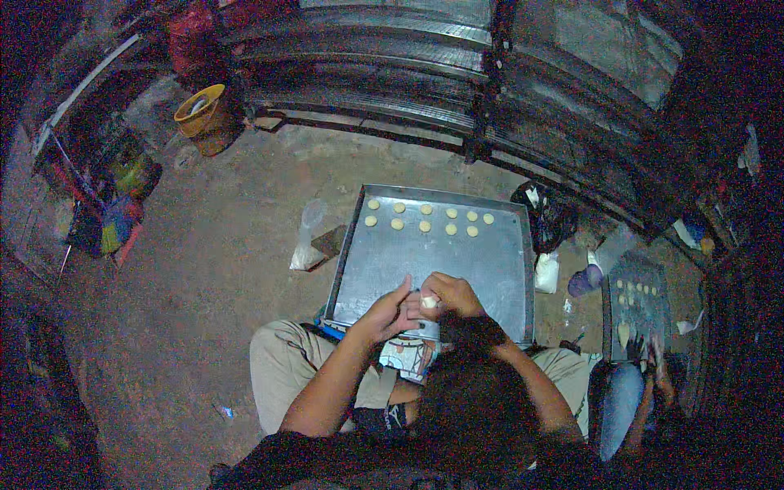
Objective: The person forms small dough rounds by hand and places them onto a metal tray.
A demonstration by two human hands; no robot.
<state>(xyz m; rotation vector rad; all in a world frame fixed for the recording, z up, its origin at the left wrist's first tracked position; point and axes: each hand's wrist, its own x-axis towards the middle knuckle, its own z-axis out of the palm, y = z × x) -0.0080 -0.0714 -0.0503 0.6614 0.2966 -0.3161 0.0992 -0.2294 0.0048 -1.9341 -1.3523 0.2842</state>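
A metal tray lies before me, with several flat round pieces of pale dough in two rows along its far side. Over the tray's near edge my right hand is closed round a small lump of dough. My left hand is held just left of it, palm turned up and thumb raised, its fingers stretched out toward the lump. Whether the lump rests on the left fingers I cannot tell. A dark shape covers part of my right forearm.
Left of the tray stands a clear bag of white powder; another white bag is at its right. A co-worker's hands are near a second tray with dough pieces. Farther off are a yellow bucket and dark metal racks.
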